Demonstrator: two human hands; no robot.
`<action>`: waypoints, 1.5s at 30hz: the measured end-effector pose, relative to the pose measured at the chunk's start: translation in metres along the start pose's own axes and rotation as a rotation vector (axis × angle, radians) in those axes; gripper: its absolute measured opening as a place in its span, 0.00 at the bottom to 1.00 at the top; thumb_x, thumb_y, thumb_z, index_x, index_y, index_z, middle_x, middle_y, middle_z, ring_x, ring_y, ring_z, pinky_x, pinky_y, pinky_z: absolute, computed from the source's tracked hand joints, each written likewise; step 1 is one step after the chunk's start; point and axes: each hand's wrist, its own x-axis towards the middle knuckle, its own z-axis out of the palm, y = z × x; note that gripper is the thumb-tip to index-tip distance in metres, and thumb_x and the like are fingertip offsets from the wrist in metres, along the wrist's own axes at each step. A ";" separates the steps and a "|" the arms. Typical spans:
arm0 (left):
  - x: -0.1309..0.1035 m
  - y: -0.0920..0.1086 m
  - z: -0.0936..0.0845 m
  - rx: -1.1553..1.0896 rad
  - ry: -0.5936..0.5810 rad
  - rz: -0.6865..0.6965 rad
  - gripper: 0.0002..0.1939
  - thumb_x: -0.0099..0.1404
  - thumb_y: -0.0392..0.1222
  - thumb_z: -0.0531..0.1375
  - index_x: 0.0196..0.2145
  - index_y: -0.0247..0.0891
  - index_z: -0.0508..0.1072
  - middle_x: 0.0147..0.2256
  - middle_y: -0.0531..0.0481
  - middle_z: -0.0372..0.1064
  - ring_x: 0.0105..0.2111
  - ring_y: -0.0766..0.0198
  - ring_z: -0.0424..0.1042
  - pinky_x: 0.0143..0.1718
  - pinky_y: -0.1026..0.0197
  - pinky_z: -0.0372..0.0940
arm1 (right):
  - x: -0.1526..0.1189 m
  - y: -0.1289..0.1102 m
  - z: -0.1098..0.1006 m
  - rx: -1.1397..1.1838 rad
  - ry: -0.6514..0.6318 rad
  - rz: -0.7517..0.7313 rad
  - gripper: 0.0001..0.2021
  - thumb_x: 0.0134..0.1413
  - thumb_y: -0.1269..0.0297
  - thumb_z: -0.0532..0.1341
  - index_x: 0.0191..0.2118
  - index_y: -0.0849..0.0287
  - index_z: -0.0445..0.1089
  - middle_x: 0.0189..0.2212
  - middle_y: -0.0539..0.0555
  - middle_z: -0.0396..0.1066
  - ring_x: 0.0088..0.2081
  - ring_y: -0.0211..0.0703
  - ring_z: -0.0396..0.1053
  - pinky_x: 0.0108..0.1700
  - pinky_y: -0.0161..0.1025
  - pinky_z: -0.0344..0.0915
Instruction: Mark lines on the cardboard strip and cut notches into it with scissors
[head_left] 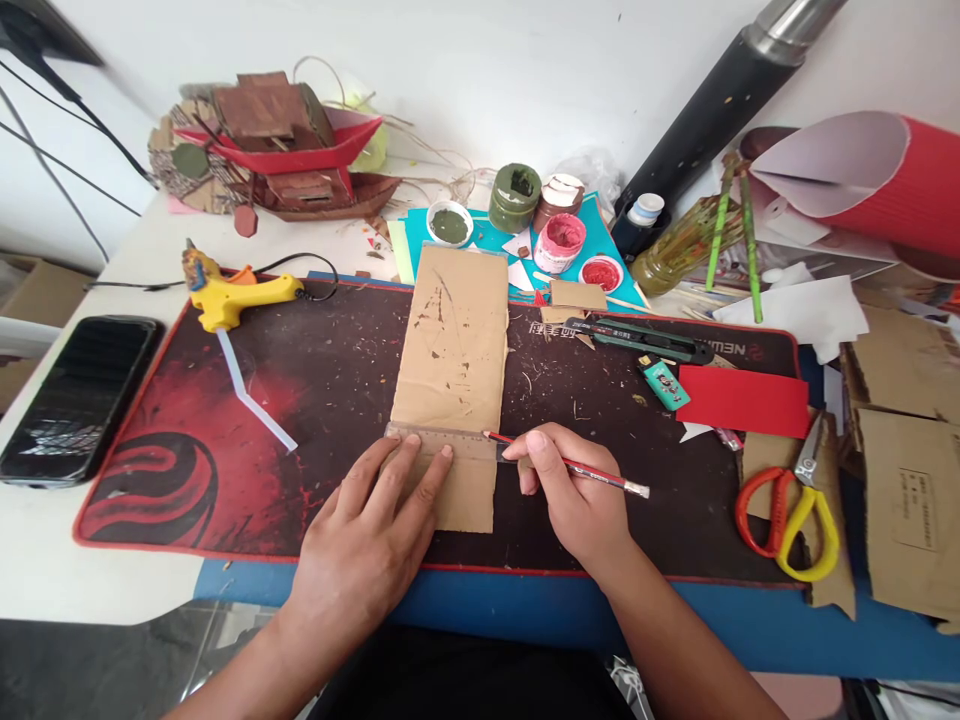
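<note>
We press a clear ruler (457, 444) across a cardboard strip (454, 345)
Our left hand (367, 545) lies on ruler and cardboard, fingers spread apart; our right hand's (574, 490) fingers are clamped on a red-and-black pencil (600, 475), its tip at the ruler's upper edge, while the cardboard lies mid-mat on the black-and-red mouse mat (345, 370)

The left grip (367, 530) covers part of the ruler (468, 444), too finely marked to read. Far right of the right grip (576, 490), a red roll (911, 185) leaves my view.
</note>
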 end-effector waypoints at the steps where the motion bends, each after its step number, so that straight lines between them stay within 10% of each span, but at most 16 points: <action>1: 0.000 0.000 0.000 0.000 0.000 -0.002 0.25 0.77 0.35 0.63 0.68 0.37 0.73 0.60 0.35 0.77 0.61 0.41 0.76 0.53 0.46 0.79 | 0.000 -0.001 0.000 -0.003 -0.001 -0.003 0.21 0.81 0.53 0.58 0.37 0.55 0.81 0.21 0.47 0.71 0.24 0.39 0.71 0.31 0.38 0.67; 45: -0.003 0.000 0.007 -0.012 0.039 -0.002 0.24 0.77 0.34 0.60 0.68 0.35 0.71 0.59 0.34 0.75 0.62 0.41 0.73 0.58 0.44 0.79 | 0.017 -0.008 -0.032 0.207 0.204 -0.009 0.24 0.72 0.41 0.67 0.33 0.56 0.82 0.17 0.47 0.68 0.20 0.37 0.66 0.24 0.35 0.63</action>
